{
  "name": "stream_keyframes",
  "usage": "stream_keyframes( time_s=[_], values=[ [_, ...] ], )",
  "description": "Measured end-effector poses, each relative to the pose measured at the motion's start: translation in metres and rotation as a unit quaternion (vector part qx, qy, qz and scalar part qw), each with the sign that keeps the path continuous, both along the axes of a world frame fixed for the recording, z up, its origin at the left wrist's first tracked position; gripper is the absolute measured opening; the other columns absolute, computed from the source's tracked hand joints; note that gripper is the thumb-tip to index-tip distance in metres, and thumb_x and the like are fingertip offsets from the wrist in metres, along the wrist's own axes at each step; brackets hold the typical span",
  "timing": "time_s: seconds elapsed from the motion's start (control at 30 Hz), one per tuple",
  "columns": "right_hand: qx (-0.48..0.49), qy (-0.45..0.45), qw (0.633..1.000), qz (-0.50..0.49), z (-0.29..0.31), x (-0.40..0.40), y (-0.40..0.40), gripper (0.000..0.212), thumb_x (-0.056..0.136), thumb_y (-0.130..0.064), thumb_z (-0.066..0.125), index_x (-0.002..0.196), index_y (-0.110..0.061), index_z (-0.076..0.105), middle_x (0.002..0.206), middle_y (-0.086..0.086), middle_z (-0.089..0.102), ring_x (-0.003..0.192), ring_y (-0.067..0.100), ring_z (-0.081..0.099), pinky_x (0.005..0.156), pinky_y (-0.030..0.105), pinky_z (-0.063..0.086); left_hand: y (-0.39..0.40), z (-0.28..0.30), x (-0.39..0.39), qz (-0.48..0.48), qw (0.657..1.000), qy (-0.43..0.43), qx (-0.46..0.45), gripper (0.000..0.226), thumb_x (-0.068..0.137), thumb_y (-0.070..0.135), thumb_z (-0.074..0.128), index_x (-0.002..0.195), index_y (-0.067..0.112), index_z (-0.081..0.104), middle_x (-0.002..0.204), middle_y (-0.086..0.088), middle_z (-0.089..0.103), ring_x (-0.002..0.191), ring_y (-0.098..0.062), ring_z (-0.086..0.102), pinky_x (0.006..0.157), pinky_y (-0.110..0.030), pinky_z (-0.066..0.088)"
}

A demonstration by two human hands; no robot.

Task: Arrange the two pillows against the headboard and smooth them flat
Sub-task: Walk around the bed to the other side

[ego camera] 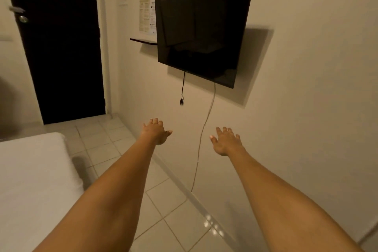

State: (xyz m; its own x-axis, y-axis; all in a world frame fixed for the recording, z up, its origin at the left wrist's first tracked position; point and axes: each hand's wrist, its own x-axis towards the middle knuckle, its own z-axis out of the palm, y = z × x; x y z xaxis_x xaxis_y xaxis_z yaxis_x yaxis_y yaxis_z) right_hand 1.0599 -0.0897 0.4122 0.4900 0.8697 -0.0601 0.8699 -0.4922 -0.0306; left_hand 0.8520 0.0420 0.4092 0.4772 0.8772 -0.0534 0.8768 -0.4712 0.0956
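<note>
Both my arms reach straight out in front of me over the tiled floor, toward the wall. My left hand (156, 131) is palm down with fingers spread and holds nothing. My right hand (226, 141) is also palm down, fingers apart, and holds nothing. No pillow and no headboard is in view. The corner of a bed with a white sheet (30, 180) shows at the lower left, to the left of my left forearm.
A black television (201, 37) hangs on the wall ahead, with a dangling plug (181, 100) and a pale cable (201, 139) running down to the floor. A dark door (59, 47) stands at the back left. A small shelf (143, 41) juts beside the television.
</note>
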Motion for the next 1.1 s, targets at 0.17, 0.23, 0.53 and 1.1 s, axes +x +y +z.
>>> stream_keyframes(
  time_s=[0.17, 0.23, 0.53, 1.1],
  values=[
    [-0.012, 0.009, 0.999, 0.029, -0.01, 0.024, 0.076, 0.064, 0.101, -0.048, 0.016, 0.155, -0.016, 0.006, 0.164, 0.009, 0.002, 0.151, 0.026, 0.0, 0.12, 0.047, 0.005, 0.058, -0.004, 0.018, 0.02, 1.0, -0.001, -0.004, 0.073, 0.099, 0.053, 0.025, 0.153, 0.006, 0.013, 0.163, -0.012, 0.006, 0.151, -0.029, 0.006, 0.12, -0.049, 0.013],
    [-0.017, 0.016, 0.999, 0.046, -0.017, 0.031, 0.111, 0.064, 0.101, -0.049, 0.017, 0.155, -0.016, 0.006, 0.164, 0.009, 0.003, 0.151, 0.026, 0.0, 0.12, 0.047, 0.005, 0.084, -0.01, 0.023, 0.041, 0.999, 0.005, -0.01, 0.072, 0.099, 0.052, 0.025, 0.153, 0.006, 0.013, 0.163, -0.012, 0.006, 0.151, -0.028, 0.005, 0.12, -0.048, 0.012],
    [-0.03, 0.022, 0.99, 0.14, -0.032, 0.059, 0.292, 0.063, 0.101, -0.048, 0.017, 0.155, -0.018, 0.005, 0.164, 0.008, 0.001, 0.151, 0.026, -0.001, 0.12, 0.047, 0.005, 0.221, -0.034, 0.04, 0.129, 0.991, -0.017, -0.023, 0.072, 0.1, 0.05, 0.028, 0.154, 0.005, 0.01, 0.163, -0.013, 0.002, 0.151, -0.029, 0.001, 0.122, -0.049, 0.009],
    [0.023, 0.018, 0.955, 0.296, -0.003, -0.033, 0.605, 0.062, 0.101, -0.047, 0.021, 0.154, -0.015, 0.015, 0.161, 0.011, 0.017, 0.148, 0.027, 0.014, 0.117, 0.046, 0.016, 0.461, 0.004, -0.064, 0.27, 0.963, -0.011, 0.021, 0.071, 0.1, 0.048, 0.03, 0.154, 0.007, 0.009, 0.163, -0.012, 0.003, 0.151, -0.029, 0.001, 0.121, -0.049, 0.009]
  ],
)
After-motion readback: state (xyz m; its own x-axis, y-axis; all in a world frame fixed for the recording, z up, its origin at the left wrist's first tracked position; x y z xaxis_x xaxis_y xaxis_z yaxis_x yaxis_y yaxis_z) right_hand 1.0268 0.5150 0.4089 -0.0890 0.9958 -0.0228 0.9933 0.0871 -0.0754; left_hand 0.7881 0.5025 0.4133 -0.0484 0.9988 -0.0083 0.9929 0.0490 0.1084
